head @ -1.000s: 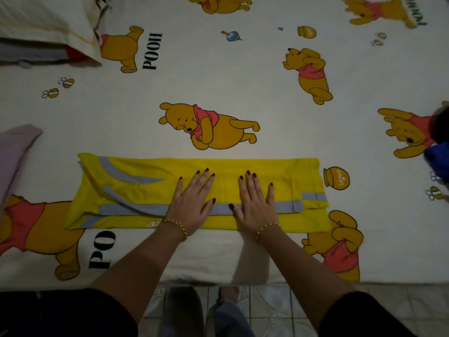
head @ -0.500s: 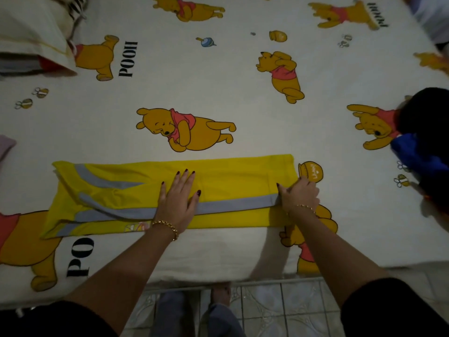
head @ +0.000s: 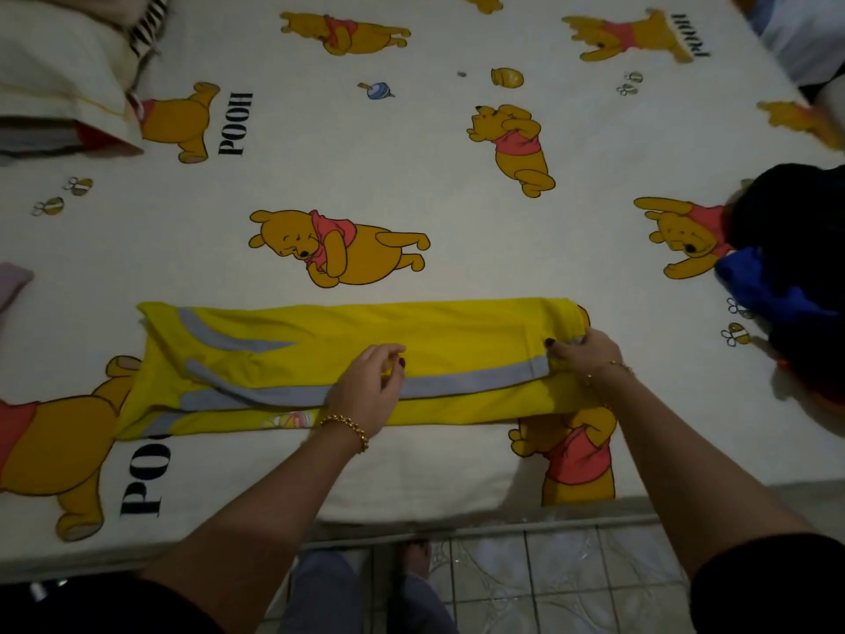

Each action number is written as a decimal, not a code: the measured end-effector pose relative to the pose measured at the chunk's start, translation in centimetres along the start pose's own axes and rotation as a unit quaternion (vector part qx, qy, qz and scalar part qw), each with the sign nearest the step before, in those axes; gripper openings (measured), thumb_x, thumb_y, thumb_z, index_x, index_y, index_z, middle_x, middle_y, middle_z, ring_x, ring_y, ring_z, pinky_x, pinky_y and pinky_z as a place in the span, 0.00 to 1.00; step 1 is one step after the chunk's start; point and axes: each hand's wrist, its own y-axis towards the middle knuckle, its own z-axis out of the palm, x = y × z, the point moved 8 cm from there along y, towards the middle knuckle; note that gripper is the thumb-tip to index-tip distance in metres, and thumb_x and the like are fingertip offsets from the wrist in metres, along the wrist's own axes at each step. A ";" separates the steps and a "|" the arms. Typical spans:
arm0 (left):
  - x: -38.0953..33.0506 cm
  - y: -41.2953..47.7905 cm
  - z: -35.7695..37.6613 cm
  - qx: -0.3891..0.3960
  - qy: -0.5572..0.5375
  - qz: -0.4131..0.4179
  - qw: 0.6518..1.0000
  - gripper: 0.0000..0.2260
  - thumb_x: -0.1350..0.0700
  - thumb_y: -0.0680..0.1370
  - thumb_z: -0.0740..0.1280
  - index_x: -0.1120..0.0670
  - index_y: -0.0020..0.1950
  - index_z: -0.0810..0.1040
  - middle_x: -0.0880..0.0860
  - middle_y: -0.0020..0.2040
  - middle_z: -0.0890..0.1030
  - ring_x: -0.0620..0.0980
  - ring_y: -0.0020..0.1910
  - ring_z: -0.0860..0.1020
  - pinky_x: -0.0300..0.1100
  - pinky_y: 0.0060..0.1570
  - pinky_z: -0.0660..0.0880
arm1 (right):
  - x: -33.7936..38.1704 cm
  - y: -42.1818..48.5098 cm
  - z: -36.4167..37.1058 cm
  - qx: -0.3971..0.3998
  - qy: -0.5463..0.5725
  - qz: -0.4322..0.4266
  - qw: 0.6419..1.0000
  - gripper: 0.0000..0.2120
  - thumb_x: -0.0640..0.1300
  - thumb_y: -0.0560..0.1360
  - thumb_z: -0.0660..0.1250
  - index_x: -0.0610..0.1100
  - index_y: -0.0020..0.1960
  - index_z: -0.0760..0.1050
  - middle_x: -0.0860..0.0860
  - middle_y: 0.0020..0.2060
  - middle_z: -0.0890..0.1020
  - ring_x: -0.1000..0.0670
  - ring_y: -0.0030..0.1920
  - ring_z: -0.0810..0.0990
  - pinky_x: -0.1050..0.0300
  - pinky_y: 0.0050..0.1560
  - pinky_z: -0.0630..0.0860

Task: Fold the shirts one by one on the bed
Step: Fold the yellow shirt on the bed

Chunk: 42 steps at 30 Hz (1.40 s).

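A yellow shirt (head: 457, 340) with grey stripes lies folded into a long narrow strip near the front edge of the bed (head: 411, 478). My left hand (head: 366, 391) sits over the strip's middle, fingers curled, thumb and fingertips pinching a bit of the yellow cloth. My right hand (head: 583, 354) grips the strip's right end, which is bunched and raised slightly off the sheet. The strip's left end, with its angled grey bands, lies flat and untouched.
A pile of dark and blue clothes (head: 795, 276) sits at the bed's right edge. A pillow (head: 55, 80) lies at the far left corner and a pink cloth (head: 13, 281) at the left edge. Tiled floor (head: 571, 583) and my feet show below the bed.
My right hand slid from the shirt's middle to its right end and took hold of it. My left hand went from flat on the cloth to curled fingers.
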 end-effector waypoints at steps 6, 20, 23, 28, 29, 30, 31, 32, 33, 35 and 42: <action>1.0 0.3 1.2 0.014 -0.218 -0.172 0.961 0.10 0.56 0.81 0.60 0.59 0.54 0.79 0.58 0.48 0.82 0.49 0.35 0.78 0.39 0.35 0.78 | 9.0 -4.6 2.2 0.055 0.002 -0.162 0.985 0.15 0.45 0.77 0.65 0.40 0.62 0.71 0.40 0.54 0.79 0.40 0.55 0.77 0.55 0.49 0.70; 4.9 -0.3 2.5 0.087 -0.323 -0.350 0.875 0.04 0.64 0.77 0.66 0.59 0.51 0.73 0.57 0.36 0.77 0.46 0.25 0.76 0.39 0.29 0.79 | 9.1 -5.3 7.2 -0.052 0.023 -0.085 0.995 0.14 0.43 0.77 0.63 0.39 0.61 0.70 0.41 0.59 0.72 0.42 0.60 0.71 0.51 0.57 0.69; 5.3 -0.4 1.8 0.085 -0.307 -0.351 0.881 0.04 0.62 0.77 0.66 0.60 0.50 0.74 0.57 0.36 0.77 0.47 0.27 0.75 0.39 0.29 0.79 | 7.5 -4.4 8.8 0.024 0.083 0.015 0.996 0.21 0.50 0.77 0.64 0.39 0.64 0.67 0.41 0.61 0.74 0.41 0.60 0.73 0.50 0.56 0.70; 7.1 -0.7 -1.0 0.051 -0.295 -0.361 0.883 0.02 0.63 0.77 0.66 0.58 0.45 0.74 0.57 0.36 0.77 0.48 0.29 0.74 0.38 0.28 0.78 | 8.4 -4.3 10.8 0.089 0.085 0.016 0.992 0.24 0.57 0.75 0.66 0.38 0.60 0.71 0.44 0.52 0.76 0.43 0.53 0.74 0.53 0.48 0.69; 7.5 -0.9 -1.5 0.049 -0.290 -0.361 0.885 0.03 0.62 0.77 0.66 0.57 0.44 0.74 0.57 0.36 0.77 0.48 0.28 0.74 0.39 0.28 0.78 | 8.6 -4.4 11.2 0.095 0.076 0.014 0.992 0.24 0.58 0.75 0.66 0.38 0.57 0.72 0.43 0.51 0.76 0.43 0.51 0.74 0.53 0.48 0.70; 7.9 -1.0 -2.0 0.048 -0.279 -0.356 0.891 0.04 0.62 0.77 0.67 0.56 0.44 0.74 0.57 0.36 0.77 0.48 0.28 0.74 0.41 0.29 0.78 | 8.9 -4.5 11.4 0.095 0.070 0.011 0.993 0.23 0.57 0.75 0.66 0.37 0.55 0.73 0.42 0.50 0.77 0.43 0.49 0.73 0.51 0.48 0.71; 8.2 -1.0 -2.6 0.044 -0.260 -0.344 0.901 0.04 0.61 0.76 0.68 0.56 0.44 0.74 0.57 0.36 0.78 0.49 0.27 0.75 0.42 0.30 0.78 | 9.4 -4.7 11.5 0.092 0.069 0.004 0.993 0.21 0.56 0.75 0.66 0.38 0.53 0.73 0.42 0.49 0.77 0.43 0.49 0.74 0.51 0.49 0.71; 8.3 -0.9 -3.1 0.036 -0.235 -0.328 0.914 0.05 0.60 0.75 0.70 0.55 0.44 0.74 0.56 0.34 0.78 0.49 0.26 0.75 0.43 0.30 0.78 | 9.9 -4.9 11.4 0.086 0.071 -0.008 0.994 0.18 0.54 0.75 0.67 0.38 0.53 0.73 0.41 0.49 0.77 0.41 0.50 0.75 0.51 0.49 0.71; 8.3 -0.7 -3.7 0.019 -0.213 -0.307 0.927 0.06 0.60 0.74 0.71 0.54 0.44 0.74 0.55 0.33 0.77 0.48 0.25 0.75 0.43 0.29 0.77 | 10.6 -5.1 11.3 0.085 0.075 -0.025 0.993 0.16 0.52 0.75 0.67 0.39 0.52 0.72 0.42 0.48 0.76 0.41 0.52 0.75 0.52 0.47 0.70; 7.8 -0.2 -4.9 -0.024 -0.197 -0.267 0.943 0.07 0.59 0.74 0.71 0.52 0.44 0.74 0.53 0.32 0.76 0.48 0.24 0.74 0.42 0.29 0.74 | 12.5 -6.0 11.3 0.091 0.092 -0.067 0.989 0.12 0.49 0.75 0.67 0.41 0.50 0.69 0.44 0.45 0.75 0.42 0.51 0.76 0.54 0.45 0.69; 6.5 0.2 -5.3 0.042 -0.364 -0.303 0.880 0.34 0.28 0.67 0.64 0.50 0.63 0.75 0.52 0.57 0.80 0.54 0.54 0.79 0.55 0.56 0.75 | 19.8 -11.1 15.0 0.282 0.344 -0.055 0.894 0.14 0.48 0.82 0.51 0.43 0.46 0.71 0.46 0.39 0.78 0.49 0.37 0.74 0.57 0.38 0.69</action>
